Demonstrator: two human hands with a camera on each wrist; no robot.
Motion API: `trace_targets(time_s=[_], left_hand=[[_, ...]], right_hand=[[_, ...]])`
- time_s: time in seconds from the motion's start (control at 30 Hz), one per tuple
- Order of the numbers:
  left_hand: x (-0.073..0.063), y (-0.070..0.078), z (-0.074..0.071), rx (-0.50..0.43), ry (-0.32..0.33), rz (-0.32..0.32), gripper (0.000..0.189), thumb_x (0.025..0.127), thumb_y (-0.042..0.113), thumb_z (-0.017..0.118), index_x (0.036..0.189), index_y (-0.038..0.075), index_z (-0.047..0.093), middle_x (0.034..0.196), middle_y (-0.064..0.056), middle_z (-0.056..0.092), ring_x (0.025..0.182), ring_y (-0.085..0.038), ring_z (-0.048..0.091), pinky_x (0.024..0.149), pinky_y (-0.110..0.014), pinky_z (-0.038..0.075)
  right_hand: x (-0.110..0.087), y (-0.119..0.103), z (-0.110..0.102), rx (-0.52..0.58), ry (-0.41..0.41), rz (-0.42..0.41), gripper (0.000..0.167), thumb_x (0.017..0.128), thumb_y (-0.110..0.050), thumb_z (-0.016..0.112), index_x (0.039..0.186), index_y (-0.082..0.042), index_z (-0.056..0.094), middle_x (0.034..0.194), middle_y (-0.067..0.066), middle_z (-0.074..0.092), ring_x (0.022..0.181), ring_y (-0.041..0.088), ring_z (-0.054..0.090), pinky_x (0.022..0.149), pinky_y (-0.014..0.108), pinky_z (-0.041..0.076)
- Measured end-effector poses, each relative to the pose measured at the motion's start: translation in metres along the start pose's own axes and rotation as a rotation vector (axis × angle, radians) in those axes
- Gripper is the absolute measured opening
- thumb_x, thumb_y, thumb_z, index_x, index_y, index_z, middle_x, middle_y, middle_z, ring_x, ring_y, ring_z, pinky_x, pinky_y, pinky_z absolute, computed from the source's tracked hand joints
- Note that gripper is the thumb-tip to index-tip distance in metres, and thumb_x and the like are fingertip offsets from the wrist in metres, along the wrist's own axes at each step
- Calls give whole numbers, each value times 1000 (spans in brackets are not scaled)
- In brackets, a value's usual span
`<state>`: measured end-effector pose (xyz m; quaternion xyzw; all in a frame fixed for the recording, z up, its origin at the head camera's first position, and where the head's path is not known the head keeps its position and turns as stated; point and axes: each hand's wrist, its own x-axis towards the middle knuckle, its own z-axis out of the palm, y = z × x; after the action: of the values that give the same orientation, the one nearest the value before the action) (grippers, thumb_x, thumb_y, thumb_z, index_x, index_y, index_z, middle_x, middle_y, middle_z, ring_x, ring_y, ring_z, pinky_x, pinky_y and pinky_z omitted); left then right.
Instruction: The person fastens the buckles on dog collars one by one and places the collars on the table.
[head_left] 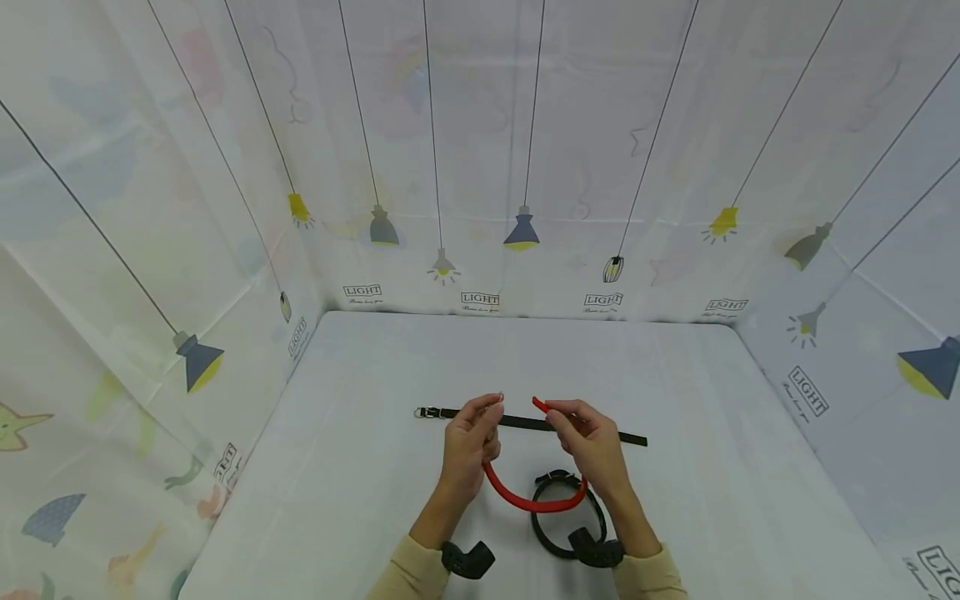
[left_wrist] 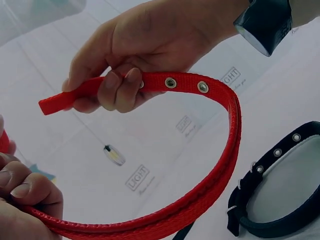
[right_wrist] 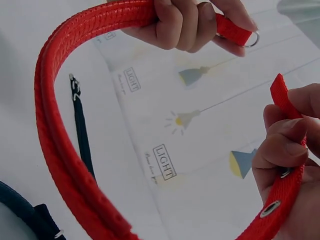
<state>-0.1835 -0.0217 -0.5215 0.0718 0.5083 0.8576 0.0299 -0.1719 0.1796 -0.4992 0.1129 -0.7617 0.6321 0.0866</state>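
My left hand (head_left: 472, 442) grips the buckle end of a red pet collar (head_left: 536, 502), where a metal ring (right_wrist: 253, 39) sticks out past the fingertips. With thumb and fingers my right hand (head_left: 596, 437) pinches the other end, a flat strap with metal eyelets (left_wrist: 170, 83). Between the hands the red collar hangs in an open loop, its two ends apart. Below it, overlapped in the head view, lies a black collar (head_left: 553, 550) closed into a ring. Behind the hands, a second black collar (head_left: 525, 422) lies stretched out straight, partly hidden by the right hand.
Everything stands on a white-covered table (head_left: 375, 358). Cloth walls (head_left: 480, 167) printed with hanging lamps enclose its back and sides. A black wrist camera (head_left: 468, 560) sits at the left wrist, another (head_left: 596, 548) at the right, above the ring-shaped collar.
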Motion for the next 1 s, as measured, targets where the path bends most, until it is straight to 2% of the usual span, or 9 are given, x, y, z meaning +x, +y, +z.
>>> trace_targets(time_s=[0.1,0.2,0.33,0.47,0.53,0.7,0.8,1.0], left_hand=[[-1,1,1,9,-7,-6,38,95,27,71,125,5,63,68,6,43,49,-6,34,48,-19,32],[-1,1,3,32,-19,-5,38,94,27,71,124,5,64,68,6,43,49,-6,35,48,-19,32],[-2,1,4,63,-39,7,40,95,26,70,126,2,63,71,5,45,49,-7,35,48,-19,33],[-2,-1,3,90,-51,7,38,96,23,69,126,0,63,73,5,47,50,-7,35,48,-19,33],[-2,-1,3,102,-55,4,36,96,23,68,125,2,64,73,5,48,50,-7,35,48,-19,33],[-3,-1,3,113,-75,12,34,97,23,68,124,3,65,72,5,48,51,-7,36,48,-20,33],[-3,1,2,115,-95,19,34,97,21,67,124,0,65,72,5,48,51,-8,36,48,-20,32],[-2,5,1,145,-136,26,34,98,20,66,124,-2,64,73,6,48,51,-7,35,49,-21,32]], right_hand=[[-1,-7,2,-57,-12,-33,22,99,-16,65,119,-9,70,77,1,55,60,8,45,49,24,38],[-3,-19,6,-110,-16,-67,21,97,-12,66,117,-8,71,73,4,53,58,8,43,47,23,36],[-5,-31,10,-137,-2,-85,21,95,-9,68,115,-4,71,81,11,63,61,6,46,51,23,39],[-4,-24,12,-138,4,-85,19,95,-12,69,114,-8,72,97,15,72,70,6,52,60,23,44],[-3,-18,13,-138,-5,-97,19,95,-14,69,113,-11,73,100,14,73,73,7,55,63,22,46],[-2,-10,11,-123,-31,-143,17,95,-18,70,111,-15,74,100,13,74,78,10,62,71,22,52],[-1,-11,10,-124,-41,-155,15,95,-20,70,109,-17,74,99,12,74,81,9,65,76,22,54],[-1,-14,10,-142,-46,-196,15,94,-12,70,109,-13,74,99,8,74,86,4,68,79,20,56]])
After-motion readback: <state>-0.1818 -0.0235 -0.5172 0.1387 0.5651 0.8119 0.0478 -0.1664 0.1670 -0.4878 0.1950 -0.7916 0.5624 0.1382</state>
